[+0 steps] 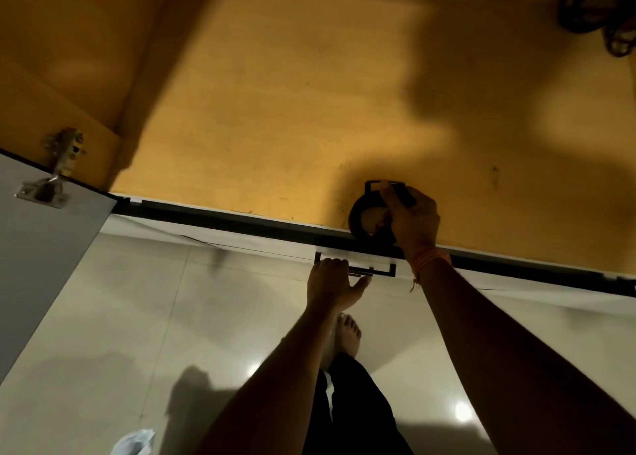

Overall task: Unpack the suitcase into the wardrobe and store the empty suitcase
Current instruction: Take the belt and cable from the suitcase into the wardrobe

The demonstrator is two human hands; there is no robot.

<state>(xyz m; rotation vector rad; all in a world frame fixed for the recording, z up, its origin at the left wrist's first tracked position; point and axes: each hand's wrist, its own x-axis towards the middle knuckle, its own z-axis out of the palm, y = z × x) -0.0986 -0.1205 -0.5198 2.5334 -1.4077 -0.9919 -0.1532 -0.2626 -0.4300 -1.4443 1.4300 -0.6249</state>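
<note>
Wardrobe door: a grey panel is being shown swung open, well to the left of both hands
Hinge: a metal fitting is being seen joining that door to the wardrobe's side wall, far left of the left hand and above it
Crumpled wrapper: something pale is being seen lying on the floor tiles, below and left of the left hand; what it is cannot be told
Wardrobe shelf: a yellow wooden board with a dark front edge is being looked down on, stretching beyond both hands
Left hand: the fingers are being curled over the left end of the rectangular frame, with the thumb being spread out beneath it
Rectangular frame: a thin black bar shape is being gripped just below the shelf's front edge, between the two hands; whether it is fixed to the wardrobe cannot be told
Foot: a bare foot is being seen on the tiles, just below the left hand
Coiled belt: a black roll with a square buckle is being held at the shelf's front edge, partly under the right hand
Right hand: the fingers are being closed round the coiled belt and its buckle
Orange thread: it is being worn round the right wrist
Dark cords: a blurred tangle is being seen at the back of the shelf, well above and right of the right hand
</note>
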